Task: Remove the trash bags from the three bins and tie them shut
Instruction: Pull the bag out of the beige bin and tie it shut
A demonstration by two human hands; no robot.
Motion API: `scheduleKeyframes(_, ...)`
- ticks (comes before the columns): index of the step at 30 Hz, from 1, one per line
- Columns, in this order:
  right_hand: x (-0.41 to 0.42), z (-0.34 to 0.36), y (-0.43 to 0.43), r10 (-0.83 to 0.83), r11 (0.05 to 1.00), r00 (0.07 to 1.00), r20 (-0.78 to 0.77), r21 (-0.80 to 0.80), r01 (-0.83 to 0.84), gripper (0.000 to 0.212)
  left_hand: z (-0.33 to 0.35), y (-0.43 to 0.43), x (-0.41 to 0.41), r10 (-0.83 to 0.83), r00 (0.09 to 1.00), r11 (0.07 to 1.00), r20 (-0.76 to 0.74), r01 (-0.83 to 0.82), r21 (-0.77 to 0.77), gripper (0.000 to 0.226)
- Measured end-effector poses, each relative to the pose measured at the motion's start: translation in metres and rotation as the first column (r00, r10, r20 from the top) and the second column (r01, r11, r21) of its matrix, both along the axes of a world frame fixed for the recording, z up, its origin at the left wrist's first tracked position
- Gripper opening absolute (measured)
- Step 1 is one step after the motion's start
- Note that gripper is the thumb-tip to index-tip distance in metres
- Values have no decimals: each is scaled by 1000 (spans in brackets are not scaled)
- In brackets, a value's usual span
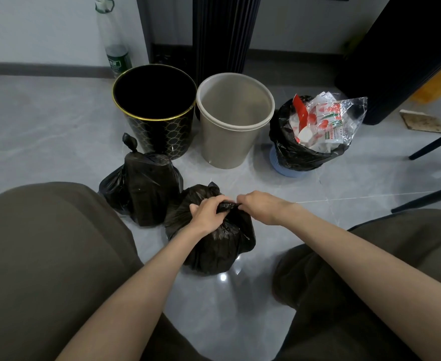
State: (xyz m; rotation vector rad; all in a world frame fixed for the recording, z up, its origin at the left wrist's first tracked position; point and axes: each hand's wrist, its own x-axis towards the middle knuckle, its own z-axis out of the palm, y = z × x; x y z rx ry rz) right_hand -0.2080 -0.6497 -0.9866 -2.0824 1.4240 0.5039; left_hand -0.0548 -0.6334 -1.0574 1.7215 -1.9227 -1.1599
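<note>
Left grip is curled tight round the gathered neck of the near trash bag; right grip is pinched on the same neck from the other side. The bag is set on the floor between the knees, touching the knotted bag. Black bin and beige bin are lined up behind, and the blue bin is seen with its full bag inside. Open floor is noted rightward.

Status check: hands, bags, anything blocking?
Knot in progress: left hand and right hand grip twisted neck of second bag. Tied first bag beside it. Untied third bag still in blue bin. Nothing blocking.
</note>
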Motion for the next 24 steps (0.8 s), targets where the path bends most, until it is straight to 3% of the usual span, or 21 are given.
scheduleKeyframes(3, 2, 6, 2, 57, 998, 996, -68, -15, -58, 32, 3, 0, 2, -64, 991, 996, 117, 56, 71, 33)
scheduleKeyframes(7, -2, 2, -6, -92, 995, 994, 64, -19, 93, 30, 20, 7, -3, -95, 991, 977, 93, 76, 197, 53)
scheduleKeyframes(12, 1, 4, -8, -469, 870, 847, 252, 300, 392, 36, 19, 10, -10, -49, 995, 957, 86, 22, 289, 81)
scheduleKeyframes(15, 2, 4, -11, -563, 802, 787, 252, 396, 447, 33, 14, 13, -16, 31, 997, 968, 70, -48, 247, 64)
scheduleKeyframes(19, 4, 6, -15, -509, 836, 837, 199, 345, 427, 38, 7, 14, -21, 138, 990, 968, 6, -136, 212, 37)
scheduleKeyframes(24, 3, 10, -17, -574, 801, 780, 248, 369, 472, 39, -2, 11, -21, 167, 983, 944, -76, -137, 299, 30)
